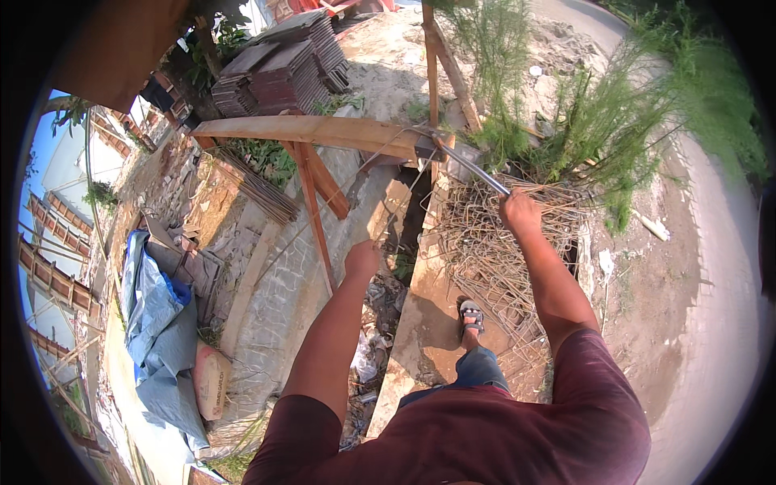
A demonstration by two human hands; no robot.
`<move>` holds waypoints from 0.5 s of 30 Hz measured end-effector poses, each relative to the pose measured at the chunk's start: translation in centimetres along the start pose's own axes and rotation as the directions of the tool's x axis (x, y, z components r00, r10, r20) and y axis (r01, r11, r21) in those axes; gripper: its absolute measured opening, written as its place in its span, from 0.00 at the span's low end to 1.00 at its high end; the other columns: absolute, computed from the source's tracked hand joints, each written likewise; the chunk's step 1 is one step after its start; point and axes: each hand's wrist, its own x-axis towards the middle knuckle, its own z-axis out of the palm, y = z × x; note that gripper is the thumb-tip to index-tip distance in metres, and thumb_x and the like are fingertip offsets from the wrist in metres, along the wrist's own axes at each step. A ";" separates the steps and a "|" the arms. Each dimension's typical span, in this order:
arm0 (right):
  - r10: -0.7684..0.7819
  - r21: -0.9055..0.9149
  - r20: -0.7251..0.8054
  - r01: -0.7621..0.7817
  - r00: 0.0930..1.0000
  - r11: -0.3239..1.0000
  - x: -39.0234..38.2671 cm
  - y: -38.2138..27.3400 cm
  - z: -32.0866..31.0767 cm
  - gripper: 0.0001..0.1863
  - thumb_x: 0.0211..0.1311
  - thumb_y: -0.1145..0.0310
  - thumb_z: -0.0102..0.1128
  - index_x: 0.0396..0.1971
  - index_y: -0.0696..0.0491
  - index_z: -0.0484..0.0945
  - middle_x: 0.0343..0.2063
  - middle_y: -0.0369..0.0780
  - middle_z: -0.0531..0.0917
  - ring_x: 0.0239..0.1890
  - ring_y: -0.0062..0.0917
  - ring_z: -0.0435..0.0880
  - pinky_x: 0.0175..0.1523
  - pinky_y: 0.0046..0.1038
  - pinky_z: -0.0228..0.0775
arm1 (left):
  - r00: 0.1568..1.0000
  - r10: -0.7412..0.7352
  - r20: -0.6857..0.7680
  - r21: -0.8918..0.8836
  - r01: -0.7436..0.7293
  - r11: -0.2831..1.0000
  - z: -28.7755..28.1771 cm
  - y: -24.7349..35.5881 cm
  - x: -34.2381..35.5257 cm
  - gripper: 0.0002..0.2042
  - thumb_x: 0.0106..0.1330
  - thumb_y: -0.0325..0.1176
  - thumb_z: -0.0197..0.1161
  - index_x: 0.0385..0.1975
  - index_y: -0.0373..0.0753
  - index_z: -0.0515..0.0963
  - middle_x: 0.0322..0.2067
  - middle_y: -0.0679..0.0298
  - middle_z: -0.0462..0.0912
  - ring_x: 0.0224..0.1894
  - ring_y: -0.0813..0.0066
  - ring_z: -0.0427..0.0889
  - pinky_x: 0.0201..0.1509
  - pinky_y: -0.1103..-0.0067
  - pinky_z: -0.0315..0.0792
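My right hand (520, 213) is closed round a long steel bar (472, 164), which reaches up to a dark metal fitting (428, 148) on the end of a raised wooden beam (311, 129). My left hand (361, 260) is closed on a thin steel rod (390, 221) that runs up toward that same fitting, where a bent rod loops over the beam. Below my right hand lies a tangled heap of bent rusty rods (485, 250), beside the wooden board (414, 339) along a debris-filled gap.
Wooden props (311, 210) stand under the beam. A blue tarp (158, 339) and a sack (208, 380) lie left, stacked roof tiles (287, 69) behind. Feathery green plants (582, 129) grow at the right, beside a pale path (719, 307). My sandalled foot (470, 315) is below me.
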 end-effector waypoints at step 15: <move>-0.212 0.140 0.463 0.166 0.861 0.976 8.0 4.9 -4.9 0.21 0.63 0.52 0.49 0.32 0.58 0.73 0.22 0.53 0.78 0.30 0.51 0.78 0.35 0.44 0.68 | 0.986 -0.094 0.135 -0.215 0.122 0.969 -0.8 0.3 -1.0 0.12 0.62 0.40 0.54 0.35 0.39 0.79 0.27 0.47 0.79 0.33 0.47 0.79 0.37 0.62 0.71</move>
